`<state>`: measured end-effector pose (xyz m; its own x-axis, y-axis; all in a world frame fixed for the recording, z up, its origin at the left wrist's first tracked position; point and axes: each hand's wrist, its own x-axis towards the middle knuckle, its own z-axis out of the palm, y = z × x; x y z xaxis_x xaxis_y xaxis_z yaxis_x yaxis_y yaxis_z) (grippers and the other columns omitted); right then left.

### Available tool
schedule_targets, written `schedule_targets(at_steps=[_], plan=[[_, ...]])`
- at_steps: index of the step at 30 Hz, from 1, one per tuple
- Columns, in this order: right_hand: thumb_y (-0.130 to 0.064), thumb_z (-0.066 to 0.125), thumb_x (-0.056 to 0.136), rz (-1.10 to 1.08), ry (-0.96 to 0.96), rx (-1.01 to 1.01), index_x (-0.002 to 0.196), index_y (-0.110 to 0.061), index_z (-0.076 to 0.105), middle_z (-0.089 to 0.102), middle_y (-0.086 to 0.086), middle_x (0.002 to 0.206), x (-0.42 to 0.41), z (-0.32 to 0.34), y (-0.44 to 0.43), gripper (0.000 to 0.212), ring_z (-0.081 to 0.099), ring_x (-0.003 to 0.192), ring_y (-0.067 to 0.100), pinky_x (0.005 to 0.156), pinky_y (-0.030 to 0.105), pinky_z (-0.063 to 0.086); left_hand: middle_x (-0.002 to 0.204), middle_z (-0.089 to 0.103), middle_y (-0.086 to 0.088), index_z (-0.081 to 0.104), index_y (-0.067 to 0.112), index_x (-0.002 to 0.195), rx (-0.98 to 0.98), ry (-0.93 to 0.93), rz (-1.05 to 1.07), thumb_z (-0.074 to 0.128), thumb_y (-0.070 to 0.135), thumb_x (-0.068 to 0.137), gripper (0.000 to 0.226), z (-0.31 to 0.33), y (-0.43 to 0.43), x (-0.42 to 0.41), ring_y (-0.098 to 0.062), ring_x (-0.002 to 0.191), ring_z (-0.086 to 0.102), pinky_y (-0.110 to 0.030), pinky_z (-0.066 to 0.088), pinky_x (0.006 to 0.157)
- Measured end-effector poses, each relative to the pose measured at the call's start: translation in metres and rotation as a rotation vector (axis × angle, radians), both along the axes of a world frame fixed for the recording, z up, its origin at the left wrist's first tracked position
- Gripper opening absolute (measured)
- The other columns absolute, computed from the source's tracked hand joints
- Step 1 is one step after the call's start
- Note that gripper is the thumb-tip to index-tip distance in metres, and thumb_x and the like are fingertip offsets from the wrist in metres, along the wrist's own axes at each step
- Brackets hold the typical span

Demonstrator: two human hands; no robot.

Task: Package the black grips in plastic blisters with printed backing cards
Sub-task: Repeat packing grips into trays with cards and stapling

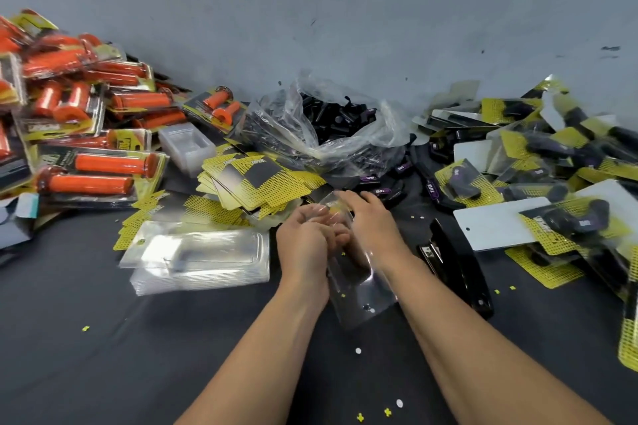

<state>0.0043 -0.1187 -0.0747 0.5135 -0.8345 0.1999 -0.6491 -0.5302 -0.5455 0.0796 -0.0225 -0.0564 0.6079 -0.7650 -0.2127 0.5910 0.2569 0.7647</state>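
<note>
Clasping blister (363, 288), left hand (305, 240), right hand (374, 222), hanger end below grip

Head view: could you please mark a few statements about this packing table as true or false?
1. The packs of orange grips are piled on the left. True.
2. The stapler lies left of the stack of empty blisters. False: it lies to their right.
3. The bag of black grips sits by the wall. True.
4. The loose backing cards are red. False: they are yellow and black.
5. A clear blister is held over the table. True.
</note>
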Motion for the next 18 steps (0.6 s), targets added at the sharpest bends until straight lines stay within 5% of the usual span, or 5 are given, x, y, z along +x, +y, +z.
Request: schedule_targets(at_steps=[3,8,12,15,18], plan=[[-0.029,0.050,0.105,-0.021,0.115,-0.061,0.138,-0.025,0.064,0.044,0.009,0.159,0.005,0.002,-0.005,0.036,0.029,0.149,0.029,0.115,0.040,0.027,0.068,0.064,-0.015,0.060,0.004,0.085,0.042,-0.077,-0.002,0.031,-0.031,0.055,0.054,-0.003,-0.001,-0.001,-0.023,0.052,0.059,-0.028,0.046,0.046],[-0.020,0.055,0.103,-0.232,-0.139,-0.273,0.094,-0.013,0.076,0.071,0.008,0.098,-0.005,0.003,0.008,0.023,0.062,0.101,0.029,0.085,0.035,0.033,0.068,0.067,-0.012,0.062,0.004,0.087,0.110,-0.146,0.044,0.035,-0.031,0.066,0.049,-0.005,-0.004,-0.001,-0.024,0.059,0.063,-0.030,0.051,0.049],[-0.017,0.073,0.090,-0.372,-0.476,-0.197,0.074,-0.025,0.069,0.068,-0.009,0.072,-0.029,0.004,0.024,0.019,0.061,0.069,0.008,0.060,0.023,0.039,0.066,0.069,-0.008,0.064,0.005,0.084,0.179,-0.278,0.058,0.037,-0.026,0.074,0.043,-0.007,-0.004,-0.005,-0.020,0.055,0.064,-0.031,0.056,0.052],[-0.022,0.086,0.078,-0.365,-0.484,-0.065,0.063,-0.023,0.062,0.063,-0.014,0.058,-0.041,0.003,0.034,0.029,0.060,0.060,-0.001,0.051,0.010,0.038,0.065,0.069,-0.005,0.066,0.003,0.085,0.226,-0.365,0.066,0.038,-0.022,0.076,0.039,-0.007,-0.003,-0.008,-0.015,0.053,0.063,-0.028,0.056,0.051],[-0.019,0.080,0.082,-0.262,-0.481,-0.026,0.067,-0.019,0.058,0.062,-0.008,0.061,-0.048,0.004,0.044,0.027,0.058,0.063,0.007,0.051,0.017,0.040,0.067,0.072,-0.005,0.068,0.006,0.086,0.266,-0.428,0.062,0.042,-0.019,0.075,0.038,-0.009,-0.002,-0.009,-0.017,0.057,0.067,-0.028,0.056,0.053]])
